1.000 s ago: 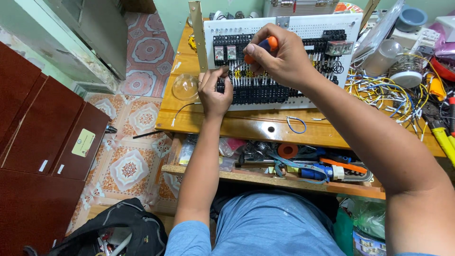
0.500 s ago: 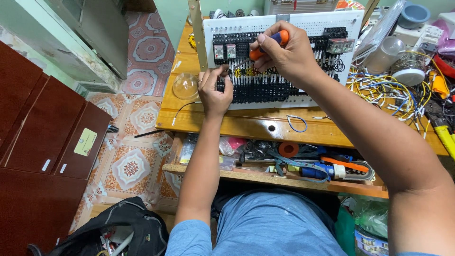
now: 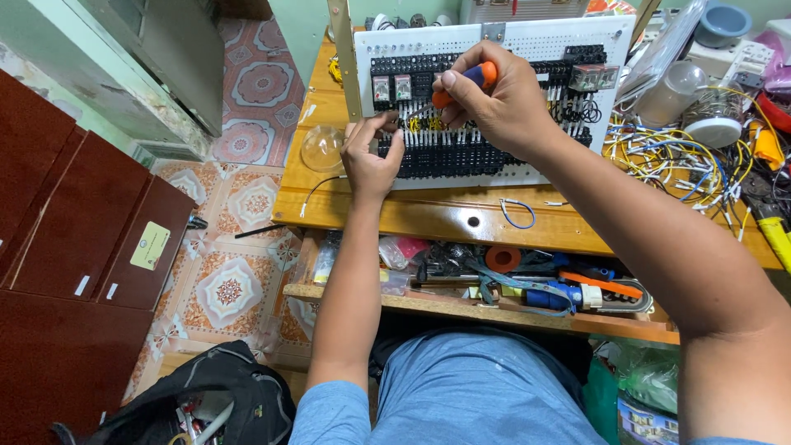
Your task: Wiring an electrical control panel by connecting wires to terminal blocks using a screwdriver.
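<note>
- Now the right hand (image 3: 503, 103) is clenched round the orange-and-blue handle of a screwdriver (image 3: 461, 82), whose shaft runs down toward 8 o'clock, the tip at the upper row of terminals on the white perforated panel (image 3: 511, 41).
- Its long axis lies slanted, handle end toward 2 o'clock, tip end toward the left hand (image 3: 371, 156).
- The left hand is pinched at the terminal row (image 3: 445, 148), at 8 o'clock from the tip; I cannot tell whether its fingertips grip a wire or only press there.
- The panel leans on the wooden bench (image 3: 412, 214), with loose yellow and blue wires (image 3: 667, 156) at 3 o'clock of it.
- To do this well, I judge the blade should sit square in the screw head, pushed along the shaft, while the left fingers steady the conductor clear of the tip.
</note>
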